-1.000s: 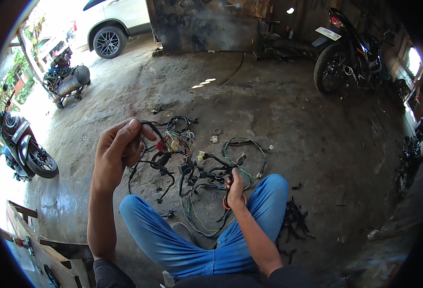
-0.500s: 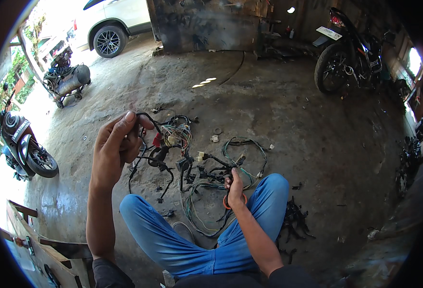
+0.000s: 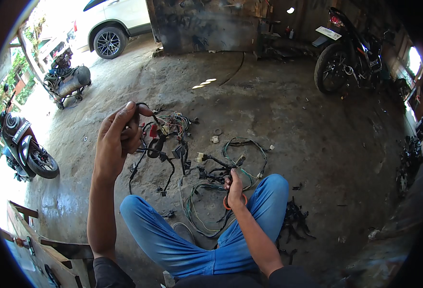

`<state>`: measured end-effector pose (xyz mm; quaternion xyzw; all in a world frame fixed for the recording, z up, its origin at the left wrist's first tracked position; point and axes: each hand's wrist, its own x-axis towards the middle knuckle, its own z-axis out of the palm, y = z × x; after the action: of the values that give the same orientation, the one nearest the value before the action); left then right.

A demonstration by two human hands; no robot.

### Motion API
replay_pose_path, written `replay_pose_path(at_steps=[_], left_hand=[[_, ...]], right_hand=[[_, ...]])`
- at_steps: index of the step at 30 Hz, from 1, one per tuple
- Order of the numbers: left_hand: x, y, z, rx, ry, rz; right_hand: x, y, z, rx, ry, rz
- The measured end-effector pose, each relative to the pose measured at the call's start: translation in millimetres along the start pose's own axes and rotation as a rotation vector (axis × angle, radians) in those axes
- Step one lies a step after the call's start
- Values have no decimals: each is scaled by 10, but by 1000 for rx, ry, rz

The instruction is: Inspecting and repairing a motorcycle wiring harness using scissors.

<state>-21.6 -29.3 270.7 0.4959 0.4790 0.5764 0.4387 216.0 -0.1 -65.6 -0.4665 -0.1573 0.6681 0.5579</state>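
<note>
My left hand is raised, pinching a black wire of a tangled wiring harness that has red, cream and black connectors and coloured wires. My right hand grips a black taped branch of the loom beside my right knee. Near its wrist an orange ring, perhaps a roll or cable, is partly hidden. Loops of green wire lie on the concrete. A small white part and a metal ring sit above them.
Black scraps lie right of my knee. A scooter and a compressor stand at left, a motorcycle at back right, a white car outside. A wooden frame is at lower left, a dark metal panel behind.
My left hand has risen, pulling the black wire and the left part of the harness upward and farther from me. My right hand has hardly moved.
</note>
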Motion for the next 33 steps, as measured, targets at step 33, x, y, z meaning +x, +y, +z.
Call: replay_pose_path(at_steps=[33], left_hand=[[146, 7, 17, -333, -63, -116]], right_hand=[[-12, 19, 15, -71, -43, 3]])
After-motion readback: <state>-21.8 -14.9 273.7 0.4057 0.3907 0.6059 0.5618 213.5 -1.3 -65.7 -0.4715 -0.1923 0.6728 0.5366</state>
